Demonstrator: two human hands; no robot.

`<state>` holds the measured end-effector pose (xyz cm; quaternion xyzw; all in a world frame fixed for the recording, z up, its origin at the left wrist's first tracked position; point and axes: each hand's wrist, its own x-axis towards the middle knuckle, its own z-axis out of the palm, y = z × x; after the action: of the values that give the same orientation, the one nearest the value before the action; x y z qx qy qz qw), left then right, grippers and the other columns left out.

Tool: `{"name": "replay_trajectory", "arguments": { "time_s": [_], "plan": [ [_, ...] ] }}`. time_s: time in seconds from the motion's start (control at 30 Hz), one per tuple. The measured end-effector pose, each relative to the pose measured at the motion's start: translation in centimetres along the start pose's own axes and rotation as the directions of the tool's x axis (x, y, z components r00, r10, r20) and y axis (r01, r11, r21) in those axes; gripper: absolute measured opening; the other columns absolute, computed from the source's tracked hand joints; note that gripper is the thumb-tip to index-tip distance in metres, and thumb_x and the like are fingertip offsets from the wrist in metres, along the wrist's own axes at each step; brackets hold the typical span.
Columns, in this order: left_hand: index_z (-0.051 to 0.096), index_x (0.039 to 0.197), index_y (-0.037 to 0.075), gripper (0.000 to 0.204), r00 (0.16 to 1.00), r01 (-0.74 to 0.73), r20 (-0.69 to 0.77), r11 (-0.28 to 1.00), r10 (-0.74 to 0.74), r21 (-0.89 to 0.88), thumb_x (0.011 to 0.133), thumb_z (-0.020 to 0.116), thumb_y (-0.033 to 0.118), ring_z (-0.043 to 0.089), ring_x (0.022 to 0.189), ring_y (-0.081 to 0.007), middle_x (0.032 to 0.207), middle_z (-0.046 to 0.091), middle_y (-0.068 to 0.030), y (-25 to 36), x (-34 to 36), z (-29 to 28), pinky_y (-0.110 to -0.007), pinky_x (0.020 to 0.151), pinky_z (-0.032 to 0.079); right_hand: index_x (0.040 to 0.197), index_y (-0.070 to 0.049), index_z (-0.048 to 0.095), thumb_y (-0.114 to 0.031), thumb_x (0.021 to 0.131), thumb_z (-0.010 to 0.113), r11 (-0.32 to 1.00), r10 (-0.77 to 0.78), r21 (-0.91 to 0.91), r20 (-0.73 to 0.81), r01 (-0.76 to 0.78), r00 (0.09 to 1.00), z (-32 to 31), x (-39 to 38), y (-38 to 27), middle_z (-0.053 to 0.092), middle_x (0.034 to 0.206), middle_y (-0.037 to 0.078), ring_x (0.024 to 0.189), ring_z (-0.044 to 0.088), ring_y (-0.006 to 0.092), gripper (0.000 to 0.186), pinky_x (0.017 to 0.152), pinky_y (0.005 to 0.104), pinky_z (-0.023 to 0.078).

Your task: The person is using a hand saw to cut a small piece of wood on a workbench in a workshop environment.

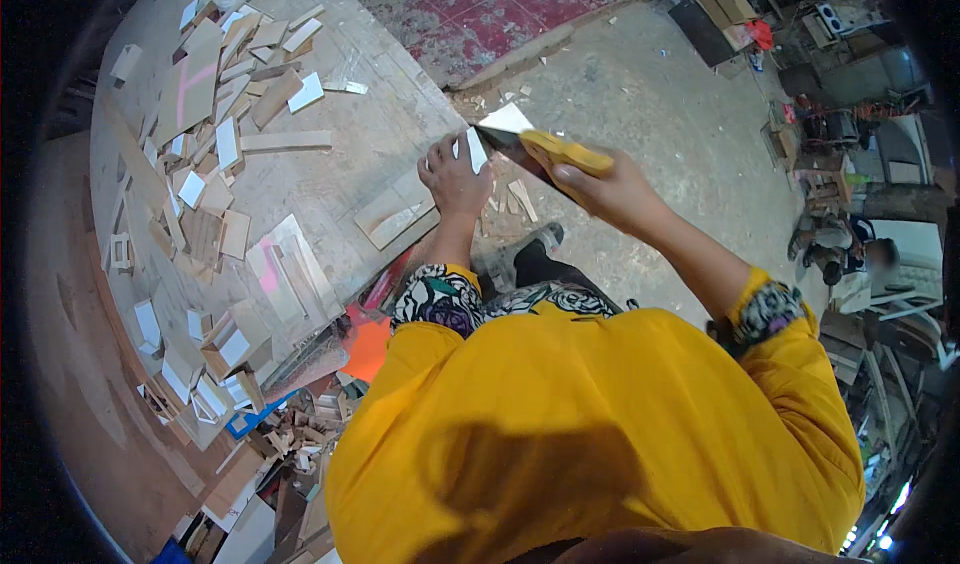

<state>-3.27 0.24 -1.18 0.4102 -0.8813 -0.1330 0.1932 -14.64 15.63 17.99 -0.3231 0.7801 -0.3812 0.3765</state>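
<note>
My right hand is wrapped round the yellow handle of a handsaw. Its dark blade slants up and left to the table's corner and crosses a small white-faced board. Part of the board shows on each side of the blade, and whether it is cut through I cannot tell. With fingers bent, my left hand grips the near part of the board against the corner of the worktable, close beside the blade. Some of its fingertips are hidden.
Wood offcuts lie heaped across the table's left side. Flat boards rest near its edge by my left forearm. More scraps are piled below. Slivers litter the concrete floor. Another person crouches far right among clutter.
</note>
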Motion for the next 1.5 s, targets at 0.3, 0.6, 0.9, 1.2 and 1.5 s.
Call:
{"name": "replay_trajectory", "arguments": {
  "time_s": [0.3, 0.6, 0.9, 1.2, 1.5],
  "plan": [
    [0.054, 0.126, 0.014, 0.061, 1.000, -0.002, 0.022, 1.000, 0.002, 0.029, 0.072, 0.069, 0.036, 0.041, 0.119, -0.0272, 0.125, 0.049, -0.0053, 0.0, -0.3, 0.1, -0.049, 0.101, 0.026, 0.088, 0.000, 0.067, -0.040, 0.078, 0.066, 0.986, -0.024, -0.167, -0.035, 0.018, 0.999, 4.8, 7.3, 2.7, 0.064, 0.076, 0.023, 0.071, 0.063, 0.0380, 0.041, 0.066, 0.0428, 0.049],
    [0.052, 0.127, 0.014, 0.065, 0.999, 0.011, 0.041, 1.000, -0.011, -0.005, 0.069, 0.070, 0.037, 0.040, 0.119, -0.0276, 0.125, 0.048, -0.0051, -0.3, -0.3, -0.1, -0.048, 0.102, 0.025, 0.098, -0.001, 0.064, -0.034, 0.084, 0.067, 0.992, 0.091, 0.085, 0.004, -0.091, 0.996, -1.0, -0.3, -0.3, 0.055, 0.059, 0.005, 0.051, 0.052, 0.0111, 0.037, 0.049, 0.0288, 0.045],
    [0.053, 0.127, 0.015, 0.063, 0.997, -0.001, 0.077, 1.000, 0.002, -0.009, 0.069, 0.070, 0.035, 0.040, 0.120, -0.0274, 0.125, 0.049, -0.0060, 0.5, 0.1, -0.7, -0.049, 0.103, 0.024, 0.093, 0.003, 0.065, -0.036, 0.083, 0.066, 1.000, -0.009, -0.024, -0.010, 0.009, 1.000, 3.7, 5.8, 1.7, 0.061, 0.062, 0.011, 0.052, 0.057, 0.0169, 0.040, 0.051, 0.0337, 0.047],
    [0.052, 0.127, 0.015, 0.064, 0.998, -0.004, 0.056, 1.000, 0.005, -0.011, 0.069, 0.070, 0.036, 0.040, 0.120, -0.0272, 0.124, 0.049, -0.0069, -0.1, -0.3, -0.1, -0.049, 0.103, 0.023, 0.104, -0.001, 0.064, -0.030, 0.086, 0.066, 0.984, 0.009, -0.176, -0.015, -0.012, 1.000, 3.6, 5.1, 1.0, 0.058, 0.067, 0.002, 0.052, 0.050, 0.0097, 0.034, 0.045, 0.0259, 0.043],
    [0.053, 0.127, 0.012, 0.063, 0.998, -0.008, 0.054, 1.000, 0.009, -0.017, 0.071, 0.069, 0.038, 0.040, 0.120, -0.0275, 0.123, 0.049, -0.0079, 0.1, -0.1, -0.3, -0.048, 0.104, 0.023, 0.098, 0.001, 0.063, -0.030, 0.086, 0.065, 0.991, 0.110, 0.077, 0.052, -0.113, 0.993, -0.6, 1.1, -0.7, 0.056, 0.065, 0.006, 0.054, 0.052, 0.0109, 0.034, 0.049, 0.0294, 0.043]
  ]
}}
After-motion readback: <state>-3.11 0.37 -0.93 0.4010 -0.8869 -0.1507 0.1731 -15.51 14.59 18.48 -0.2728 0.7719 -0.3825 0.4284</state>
